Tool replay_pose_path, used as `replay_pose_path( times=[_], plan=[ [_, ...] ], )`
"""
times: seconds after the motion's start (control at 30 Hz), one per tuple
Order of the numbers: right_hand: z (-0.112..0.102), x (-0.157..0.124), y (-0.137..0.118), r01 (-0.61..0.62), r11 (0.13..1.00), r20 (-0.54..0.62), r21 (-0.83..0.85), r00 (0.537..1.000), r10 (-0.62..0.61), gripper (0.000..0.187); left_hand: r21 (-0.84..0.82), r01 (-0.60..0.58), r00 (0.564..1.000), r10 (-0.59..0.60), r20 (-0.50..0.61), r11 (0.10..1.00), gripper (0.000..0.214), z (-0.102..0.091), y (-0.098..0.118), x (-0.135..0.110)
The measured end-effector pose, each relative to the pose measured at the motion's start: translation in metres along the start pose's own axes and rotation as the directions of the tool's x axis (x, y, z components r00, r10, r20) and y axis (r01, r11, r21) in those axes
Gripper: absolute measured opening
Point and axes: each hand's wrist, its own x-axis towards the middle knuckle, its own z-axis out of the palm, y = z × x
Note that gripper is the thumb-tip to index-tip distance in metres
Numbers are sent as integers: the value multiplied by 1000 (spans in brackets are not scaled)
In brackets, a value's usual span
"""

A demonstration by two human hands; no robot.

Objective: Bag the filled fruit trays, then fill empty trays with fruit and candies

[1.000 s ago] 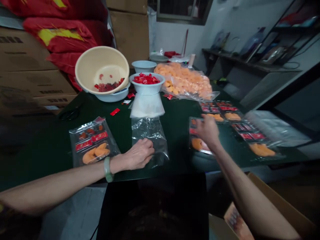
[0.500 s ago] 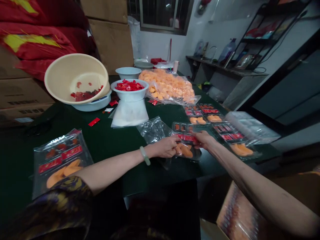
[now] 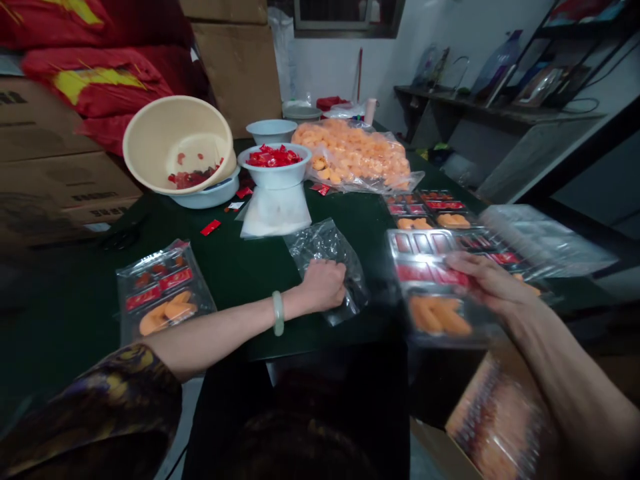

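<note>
The left hand (image 3: 323, 285) makes a fist near the front edge of the table (image 3: 245, 267); the right hand (image 3: 490, 281) pinches, nearer its right corner.

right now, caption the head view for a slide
At a green table, the left hand grips a clear bag; the right hand holds a filled tray.

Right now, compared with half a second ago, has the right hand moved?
Yes: judged against the bowl of red packets standing on the table, the right hand has moved rightward, farther from it.
</note>
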Motion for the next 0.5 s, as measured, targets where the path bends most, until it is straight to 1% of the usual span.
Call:
replay_pose_path(
  times=[0.03,0.07,0.1,0.17,0.2,0.23,0.3,0.33,0.37,0.4,0.43,0.5],
  plan=[
    [-7,-13,3,-71,996,51,50,996,68,6,32,31,999,-30,-22,999,20,1,3,-3],
    [-10,-28,5,-151,982,121,112,983,138,12,62,53,998,-51,-38,997,26,2,6,-4],
    [-9,-43,9,-224,960,209,170,960,187,18,86,65,997,-61,-47,994,31,2,9,-5],
    [5,-72,17,-293,933,387,209,901,196,29,105,53,998,-50,-38,993,32,1,15,-3],
    [16,-83,23,-319,924,481,210,857,187,32,99,33,999,-30,-26,995,32,-1,18,-2],
    [29,-92,28,-345,917,571,199,801,177,33,91,10,1000,-8,-15,996,32,-2,19,-1],
    [53,-101,38,-384,910,720,154,675,163,33,81,-37,999,37,3,996,34,-7,21,1],
    [62,-102,41,-394,909,763,138,627,156,33,78,-61,998,61,12,995,34,-9,21,2],
    [70,-101,44,-401,907,786,129,599,153,34,75,-83,996,82,19,994,34,-11,21,2],
    [76,-99,46,-404,905,792,129,592,152,36,72,-101,995,100,26,992,34,-13,20,2],
    [79,-97,46,-407,904,786,130,598,156,38,70,-117,993,115,31,991,34,-15,20,2],
    [81,-96,44,-411,900,754,145,635,169,45,66,-141,989,138,44,988,32,-18,18,1]
  ],
)
